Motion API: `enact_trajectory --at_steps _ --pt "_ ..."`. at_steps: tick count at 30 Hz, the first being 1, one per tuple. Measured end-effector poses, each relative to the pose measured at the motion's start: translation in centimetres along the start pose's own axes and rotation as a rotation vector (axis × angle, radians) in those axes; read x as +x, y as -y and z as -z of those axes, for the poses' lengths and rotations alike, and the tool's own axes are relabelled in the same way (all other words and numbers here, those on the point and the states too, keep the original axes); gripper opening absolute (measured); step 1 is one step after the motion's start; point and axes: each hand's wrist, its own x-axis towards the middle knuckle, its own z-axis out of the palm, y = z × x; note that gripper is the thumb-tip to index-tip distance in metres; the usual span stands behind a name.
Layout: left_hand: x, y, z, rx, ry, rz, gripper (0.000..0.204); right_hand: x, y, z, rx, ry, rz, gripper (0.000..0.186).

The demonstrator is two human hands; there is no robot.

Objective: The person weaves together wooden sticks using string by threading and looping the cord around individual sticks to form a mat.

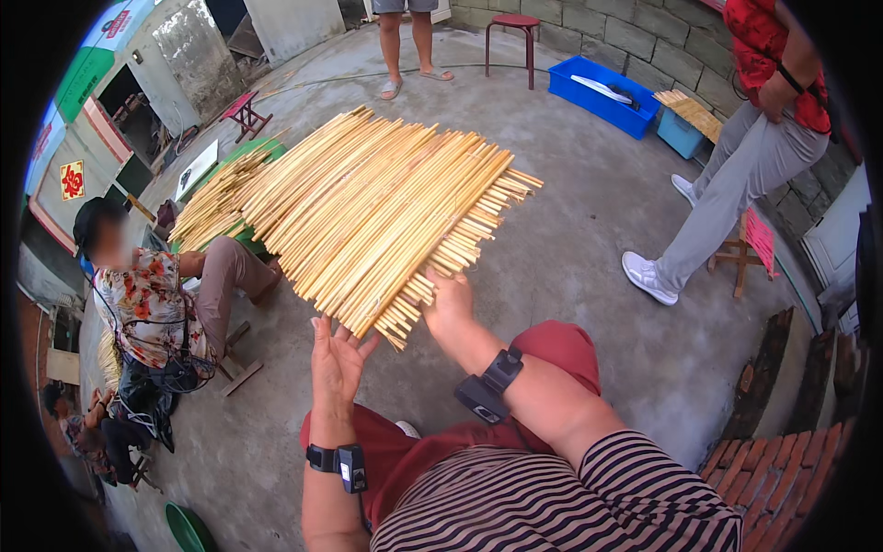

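Note:
A wide mat of pale yellow reed stalks (382, 212), laid side by side, is tilted up in front of me. A second layer of stalk ends shows under its right edge. My right hand (449, 302) is closed on the near right edge, its fingertips partly hidden among the stalks. At the near left corner my left hand (337, 366) is turned palm up. Its fingers are spread and touch the stalk ends from below. Beyond the mat's left side lies a loose pile of similar stalks (216, 193) on something green.
A seated person (152, 304) is close on the left; another (87, 428) sits farther back. One person stands right (727, 202), another far ahead (405, 46). A red stool (512, 26), blue bin (602, 99), wooden stool (739, 253) and green basin (189, 529) stand around the concrete floor.

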Motion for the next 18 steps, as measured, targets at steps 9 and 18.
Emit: enact_trajectory --at_steps 9,18 --pt "0.6 1.1 4.0 0.149 -0.342 -0.116 0.038 -4.8 -1.6 4.2 -0.276 0.01 -0.18 0.023" --pt "2.3 -5.2 9.1 0.234 -0.188 0.062 0.035 -7.0 5.1 5.2 -1.471 0.879 -0.717 0.039"
